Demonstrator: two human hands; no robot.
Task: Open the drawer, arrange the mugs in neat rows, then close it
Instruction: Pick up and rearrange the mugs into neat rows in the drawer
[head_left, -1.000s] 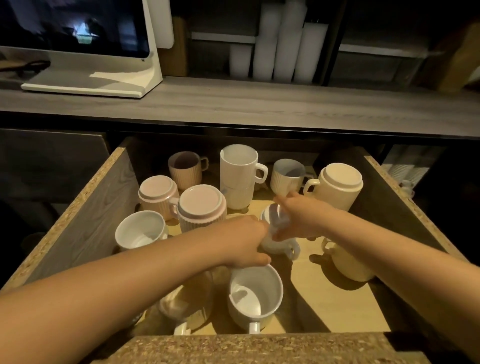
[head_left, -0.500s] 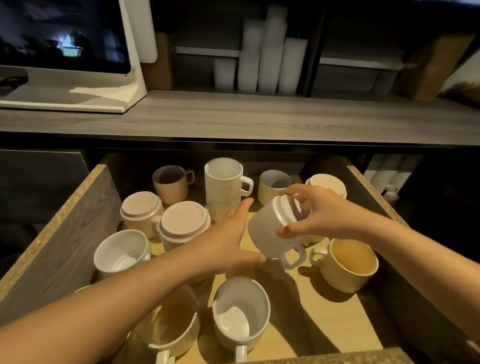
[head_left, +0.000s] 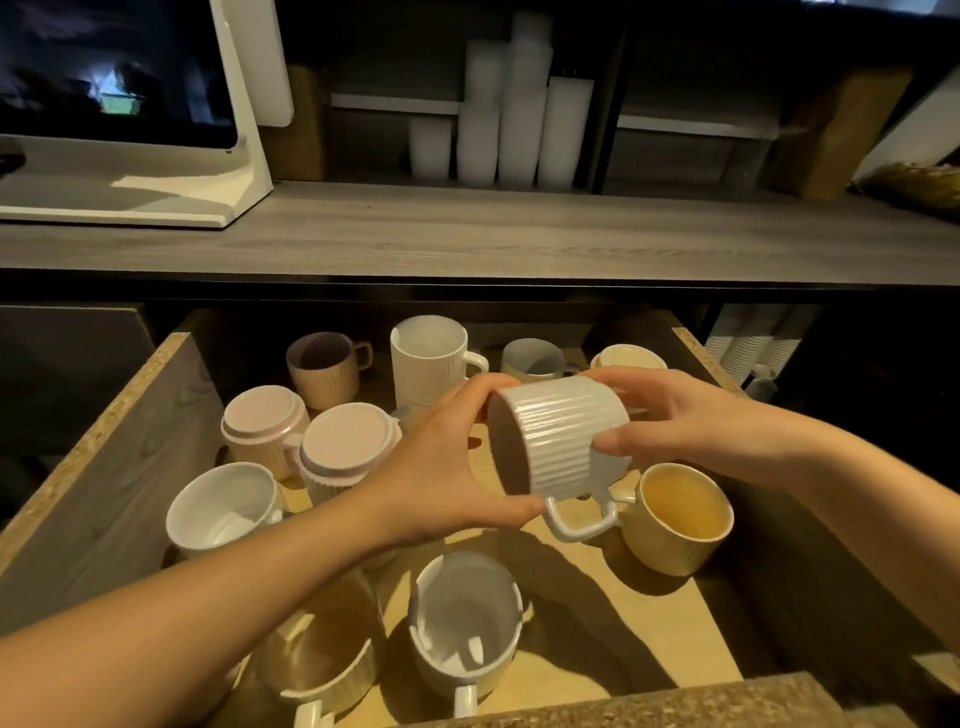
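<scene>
The wooden drawer (head_left: 104, 431) stands open and holds several mugs. A white ribbed mug (head_left: 563, 434) hangs on its side above the drawer's middle, its handle pointing down and its mouth to the left. My left hand (head_left: 441, 462) grips its rim end and my right hand (head_left: 670, 415) grips its base end. Below it, a cream mug (head_left: 680, 519) stands upright at the right. Two pink mugs (head_left: 265, 426) (head_left: 345, 447) stand upside down at the left. A tall white mug (head_left: 431, 358) stands at the back.
A grey counter (head_left: 467, 234) runs above the drawer, with a white-framed screen (head_left: 119, 104) at its left and stacks of white cups (head_left: 514, 130) on a shelf behind. More mugs (head_left: 465, 629) (head_left: 223, 506) lie near the drawer's front and left. The drawer's front edge (head_left: 675, 701) is near me.
The white ribbed mug has been lifted out of the drawer and tipped onto its side. My left hand, open before, has closed on its rim end.
</scene>
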